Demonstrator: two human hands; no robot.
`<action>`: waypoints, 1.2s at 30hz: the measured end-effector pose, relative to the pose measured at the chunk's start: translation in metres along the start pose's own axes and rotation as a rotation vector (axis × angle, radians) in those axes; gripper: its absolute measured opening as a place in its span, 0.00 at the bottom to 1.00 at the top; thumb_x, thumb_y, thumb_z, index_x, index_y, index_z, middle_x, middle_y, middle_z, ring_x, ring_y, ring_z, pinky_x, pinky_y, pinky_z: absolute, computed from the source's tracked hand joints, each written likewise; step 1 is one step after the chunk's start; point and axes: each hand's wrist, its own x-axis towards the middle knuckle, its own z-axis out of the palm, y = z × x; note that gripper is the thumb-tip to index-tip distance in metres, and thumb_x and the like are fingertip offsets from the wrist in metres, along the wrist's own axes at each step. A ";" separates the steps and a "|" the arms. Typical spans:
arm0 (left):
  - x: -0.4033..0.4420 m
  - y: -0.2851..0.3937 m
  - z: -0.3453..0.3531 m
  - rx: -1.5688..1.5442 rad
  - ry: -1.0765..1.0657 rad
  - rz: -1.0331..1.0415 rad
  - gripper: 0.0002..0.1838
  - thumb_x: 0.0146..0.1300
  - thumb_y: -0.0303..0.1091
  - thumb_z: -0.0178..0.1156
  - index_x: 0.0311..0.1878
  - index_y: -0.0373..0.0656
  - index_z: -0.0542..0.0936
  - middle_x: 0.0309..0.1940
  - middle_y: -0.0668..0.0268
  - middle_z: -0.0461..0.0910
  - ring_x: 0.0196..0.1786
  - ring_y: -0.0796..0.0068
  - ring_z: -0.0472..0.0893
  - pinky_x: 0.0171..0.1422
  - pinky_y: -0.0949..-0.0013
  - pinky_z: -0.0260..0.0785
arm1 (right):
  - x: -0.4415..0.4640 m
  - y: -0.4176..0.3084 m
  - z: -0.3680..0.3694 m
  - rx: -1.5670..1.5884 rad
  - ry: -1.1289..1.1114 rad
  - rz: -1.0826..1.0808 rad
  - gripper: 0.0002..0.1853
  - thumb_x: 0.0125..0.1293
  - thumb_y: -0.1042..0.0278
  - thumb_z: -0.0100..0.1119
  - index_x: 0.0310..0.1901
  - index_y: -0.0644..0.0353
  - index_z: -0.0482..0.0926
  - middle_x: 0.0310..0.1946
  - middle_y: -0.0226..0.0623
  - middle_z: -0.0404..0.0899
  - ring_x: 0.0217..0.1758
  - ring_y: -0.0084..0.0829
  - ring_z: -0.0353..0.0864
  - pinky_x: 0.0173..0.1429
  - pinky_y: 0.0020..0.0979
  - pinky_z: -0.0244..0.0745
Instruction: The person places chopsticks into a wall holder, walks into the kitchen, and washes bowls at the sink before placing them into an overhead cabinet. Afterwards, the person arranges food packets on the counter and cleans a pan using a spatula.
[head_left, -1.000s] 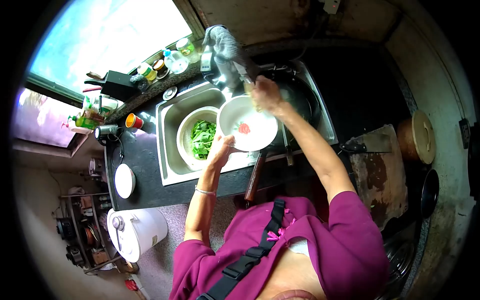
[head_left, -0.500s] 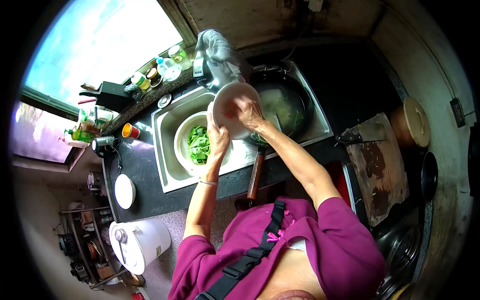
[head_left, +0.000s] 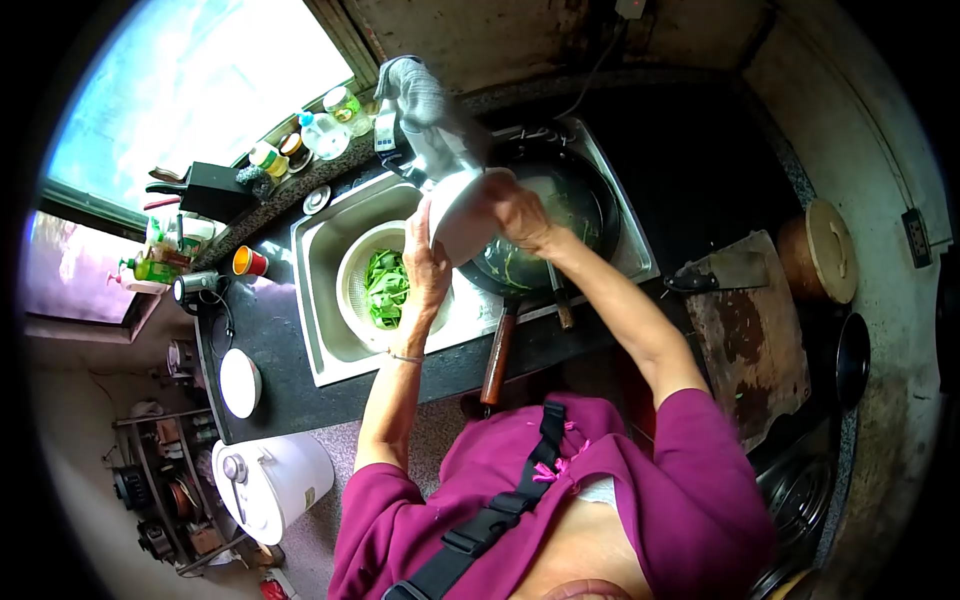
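Note:
A white bowl [head_left: 462, 222] is tilted above the sink [head_left: 322, 345], near the faucet. My left hand [head_left: 428, 262] grips its left side. On its right edge lies my right hand [head_left: 522, 214], its fingers bent at the rim or inside it and partly blurred. To the left of the bowl, a colander [head_left: 352, 290] with green leaves [head_left: 386, 288] sits in the basin. Under and to the right of my right hand is a dark wok [head_left: 600, 215] holding liquid and bits of green, with a wooden handle [head_left: 495, 360].
A cleaver [head_left: 735, 272] rests on a worn cutting board [head_left: 745, 335] at the right, beside a lidded pot [head_left: 820, 250]. On the counter's left stand an orange cup [head_left: 249, 262] and a white bowl [head_left: 240, 383]. A white bucket [head_left: 290, 480] is below.
The bowl has moved from nearly level to steeply tilted. My right hand has come from near the faucet to the bowl. The view has shifted slightly.

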 end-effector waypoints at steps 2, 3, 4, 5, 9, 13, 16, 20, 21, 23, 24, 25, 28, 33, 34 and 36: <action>-0.003 0.002 0.007 0.015 -0.014 0.020 0.37 0.40 0.10 0.42 0.61 0.40 0.61 0.52 0.49 0.67 0.56 0.49 0.68 0.61 0.60 0.60 | -0.016 0.021 0.045 0.037 -0.084 0.222 0.14 0.51 0.76 0.51 0.41 0.53 0.76 0.47 0.39 0.72 0.48 0.40 0.74 0.46 0.36 0.73; -0.006 0.001 0.009 0.007 -0.029 0.025 0.34 0.46 0.12 0.43 0.61 0.39 0.61 0.53 0.49 0.67 0.56 0.50 0.68 0.61 0.60 0.59 | -0.018 0.012 0.041 0.209 -0.106 0.390 0.13 0.51 0.75 0.51 0.40 0.53 0.76 0.45 0.39 0.73 0.48 0.39 0.74 0.46 0.36 0.73; -0.009 0.000 0.006 0.023 -0.019 0.011 0.30 0.51 0.15 0.44 0.61 0.38 0.62 0.54 0.49 0.68 0.56 0.50 0.68 0.62 0.61 0.58 | -0.016 0.001 0.041 0.399 -0.154 0.536 0.12 0.51 0.75 0.52 0.39 0.53 0.76 0.43 0.38 0.73 0.47 0.39 0.74 0.46 0.36 0.74; -0.011 -0.001 0.005 0.036 -0.012 0.014 0.30 0.50 0.14 0.43 0.61 0.39 0.62 0.53 0.49 0.68 0.56 0.50 0.69 0.62 0.61 0.58 | -0.036 0.014 0.046 0.120 -0.239 0.254 0.11 0.51 0.74 0.52 0.38 0.55 0.76 0.40 0.39 0.74 0.45 0.38 0.75 0.43 0.35 0.74; -0.038 -0.024 -0.023 0.017 0.157 -0.227 0.31 0.47 0.13 0.42 0.60 0.38 0.63 0.51 0.49 0.69 0.56 0.51 0.69 0.62 0.62 0.58 | -0.031 0.035 0.020 -0.190 -0.727 0.059 0.07 0.53 0.73 0.52 0.35 0.59 0.77 0.34 0.38 0.75 0.33 0.34 0.78 0.33 0.33 0.74; -0.081 -0.074 -0.058 -0.586 0.452 -0.663 0.21 0.53 0.17 0.43 0.52 0.33 0.68 0.45 0.57 0.74 0.45 0.66 0.76 0.49 0.70 0.70 | -0.045 0.059 -0.047 0.435 -0.170 0.592 0.10 0.52 0.81 0.50 0.35 0.62 0.77 0.30 0.31 0.74 0.28 0.22 0.76 0.31 0.24 0.71; -0.105 -0.093 -0.111 -0.924 0.666 -0.869 0.20 0.56 0.23 0.44 0.54 0.32 0.62 0.48 0.52 0.69 0.45 0.57 0.76 0.46 0.48 0.75 | -0.041 0.058 -0.043 0.862 0.236 0.778 0.10 0.52 0.82 0.49 0.36 0.65 0.75 0.31 0.31 0.73 0.29 0.20 0.74 0.36 0.22 0.70; -0.124 -0.082 -0.205 -0.997 0.813 -0.941 0.24 0.60 0.29 0.49 0.59 0.33 0.60 0.53 0.48 0.68 0.50 0.53 0.75 0.46 0.49 0.75 | -0.073 0.079 -0.018 -0.075 0.047 0.443 0.07 0.55 0.79 0.51 0.36 0.66 0.75 0.28 0.29 0.74 0.28 0.21 0.73 0.36 0.22 0.70; -0.138 -0.086 -0.235 -0.954 0.882 -0.925 0.23 0.60 0.30 0.50 0.58 0.33 0.62 0.51 0.48 0.69 0.48 0.54 0.76 0.46 0.50 0.75 | -0.061 0.077 -0.006 0.098 0.131 0.539 0.07 0.55 0.79 0.52 0.36 0.65 0.75 0.27 0.27 0.73 0.27 0.20 0.72 0.34 0.21 0.69; -0.150 -0.091 -0.268 -0.932 0.963 -0.910 0.21 0.60 0.32 0.53 0.55 0.34 0.66 0.48 0.50 0.73 0.46 0.56 0.77 0.45 0.55 0.76 | -0.070 0.081 -0.008 0.372 0.275 0.780 0.06 0.57 0.78 0.54 0.37 0.64 0.75 0.25 0.24 0.72 0.25 0.17 0.69 0.30 0.18 0.65; -0.189 -0.127 -0.324 -0.849 0.926 -0.944 0.21 0.60 0.33 0.53 0.55 0.35 0.66 0.49 0.51 0.73 0.46 0.57 0.77 0.43 0.54 0.77 | -0.056 0.061 -0.007 0.473 0.312 0.875 0.07 0.57 0.77 0.55 0.38 0.63 0.75 0.24 0.24 0.71 0.24 0.15 0.67 0.28 0.17 0.63; -0.204 -0.146 -0.324 -0.784 0.943 -0.901 0.22 0.60 0.33 0.53 0.56 0.35 0.66 0.50 0.50 0.72 0.47 0.56 0.77 0.43 0.52 0.76 | -0.066 0.076 -0.001 0.470 0.295 0.867 0.08 0.59 0.76 0.56 0.41 0.62 0.74 0.26 0.24 0.73 0.24 0.13 0.66 0.27 0.16 0.61; -0.229 -0.168 -0.390 -0.804 0.971 -0.925 0.23 0.60 0.34 0.53 0.57 0.34 0.64 0.50 0.49 0.71 0.47 0.51 0.76 0.45 0.45 0.74 | -0.069 0.082 0.010 0.801 0.373 0.979 0.09 0.59 0.76 0.56 0.42 0.62 0.74 0.28 0.25 0.73 0.25 0.15 0.69 0.27 0.16 0.63; -0.253 -0.179 -0.452 -0.568 1.073 -0.983 0.23 0.58 0.35 0.56 0.53 0.28 0.67 0.46 0.48 0.74 0.41 0.50 0.79 0.37 0.49 0.77 | -0.060 0.063 0.030 0.244 0.069 1.023 0.05 0.57 0.75 0.53 0.36 0.61 0.75 0.27 0.30 0.76 0.31 0.27 0.76 0.34 0.26 0.69; -0.260 -0.188 -0.463 -0.572 1.055 -0.994 0.23 0.58 0.35 0.56 0.53 0.28 0.67 0.46 0.48 0.74 0.41 0.50 0.79 0.37 0.49 0.77 | -0.073 0.071 0.033 -0.416 -0.009 0.630 0.07 0.52 0.75 0.52 0.34 0.61 0.75 0.26 0.38 0.76 0.31 0.35 0.76 0.36 0.31 0.69; -0.274 -0.206 -0.480 -0.602 1.009 -1.020 0.24 0.58 0.35 0.56 0.52 0.28 0.67 0.46 0.48 0.74 0.41 0.50 0.79 0.37 0.48 0.77 | -0.060 0.048 0.035 -0.427 0.295 0.491 0.08 0.50 0.75 0.51 0.34 0.62 0.75 0.25 0.42 0.74 0.28 0.42 0.75 0.37 0.34 0.69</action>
